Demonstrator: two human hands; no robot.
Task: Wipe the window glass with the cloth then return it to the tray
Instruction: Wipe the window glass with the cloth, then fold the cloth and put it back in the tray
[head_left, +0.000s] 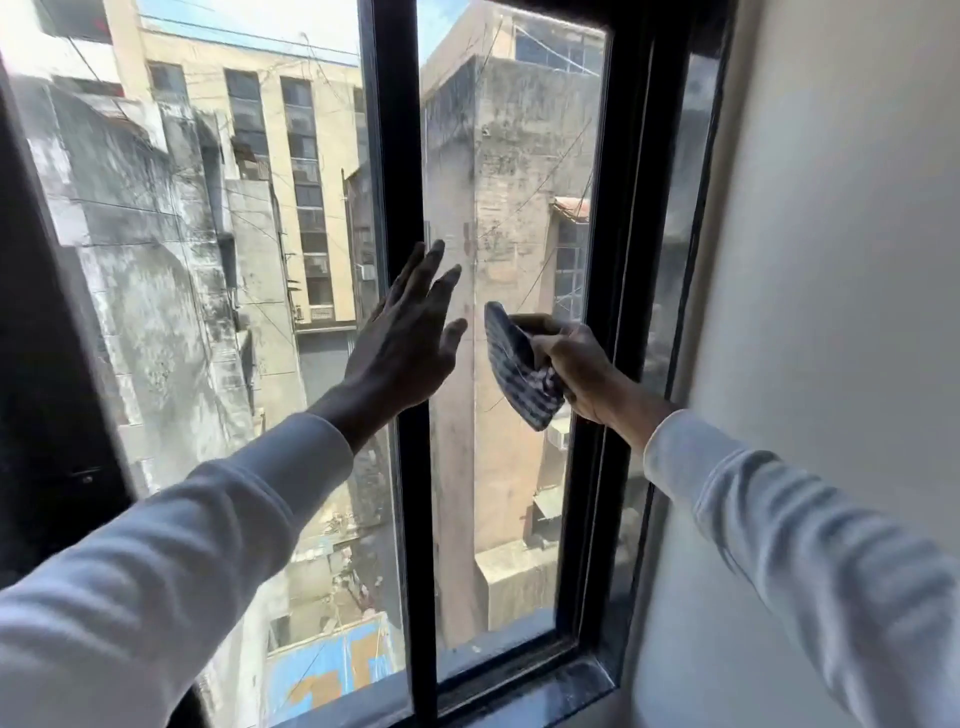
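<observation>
A dark blue and white striped cloth (519, 366) is bunched in my right hand (576, 371), held up in front of the right window pane (509, 171) at mid height. Whether the cloth touches the glass I cannot tell. My left hand (402, 340) is raised with its fingers spread, over the black middle frame bar (395, 130), just left of the cloth. It holds nothing. Both arms wear white long sleeves. No tray is in view.
The left pane (208, 260) fills the view's left half, with buildings outside behind both panes. A black outer frame (631, 260) and a dark sill (545, 696) bound the right pane. A white wall (831, 260) stands close on the right.
</observation>
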